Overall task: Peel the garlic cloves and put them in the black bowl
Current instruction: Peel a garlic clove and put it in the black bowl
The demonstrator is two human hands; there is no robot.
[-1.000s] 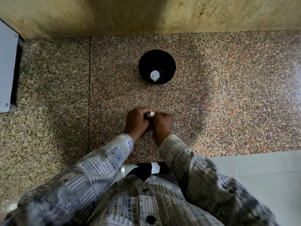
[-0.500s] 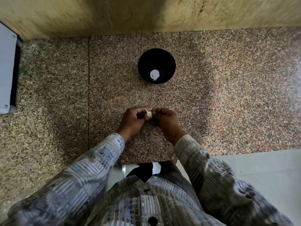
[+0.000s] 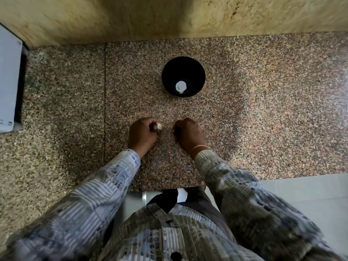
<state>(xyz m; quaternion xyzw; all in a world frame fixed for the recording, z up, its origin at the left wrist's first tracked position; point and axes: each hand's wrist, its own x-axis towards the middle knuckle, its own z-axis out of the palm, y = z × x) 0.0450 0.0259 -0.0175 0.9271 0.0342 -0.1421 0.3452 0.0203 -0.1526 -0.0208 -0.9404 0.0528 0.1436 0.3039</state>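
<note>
Left grip (image 3: 142, 134) clasps garlic (image 3: 157, 126) — right grip (image 3: 188, 134) curled, contents unclear | black bowl (image 3: 183, 76) beyond

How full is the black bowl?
Almost empty: the bowl shows bare black walls and one pale spot at its bottom; what that is, cannot tell.

No text, label, brand or number can be read; small marks on the white box (image 3: 7, 81) are too blurred.

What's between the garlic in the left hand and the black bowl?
Only bare stone counter, as the head view shows: nothing lies between the garlic, held by the left hand, and the black bowl.
</note>
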